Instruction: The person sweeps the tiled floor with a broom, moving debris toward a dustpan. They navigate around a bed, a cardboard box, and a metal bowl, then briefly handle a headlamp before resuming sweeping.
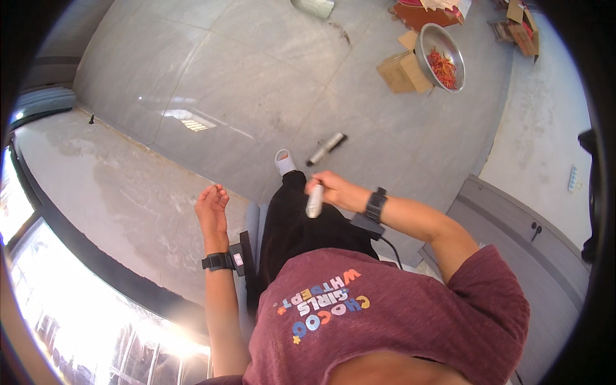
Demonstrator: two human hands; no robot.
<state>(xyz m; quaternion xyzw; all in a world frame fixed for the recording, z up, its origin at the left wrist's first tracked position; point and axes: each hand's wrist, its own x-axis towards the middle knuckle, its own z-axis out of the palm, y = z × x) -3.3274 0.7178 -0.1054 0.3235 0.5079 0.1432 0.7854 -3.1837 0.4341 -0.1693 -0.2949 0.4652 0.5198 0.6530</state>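
My right hand (330,186) is closed around a short whitish cylinder (314,203), held over my dark trousers. The cylinder's exact kind is too blurred to make out. Beyond that hand, a silvery tube with black ends (326,149) lies on the grey tiled floor, near my foot in a white slipper (284,162). Off to the left my left hand (212,202) is raised, with loosely bent fingers and nothing visible in it. It touches nothing and is nearest to the pale wall ledge.
At the far right a metal bowl of red chillies (443,67) leans tilted by a cardboard box (403,70). A metal scoop-like thing (314,6) lies at the far edge. Grey cabinets (507,224) stand to the right; a bright window (96,308) is at the left.
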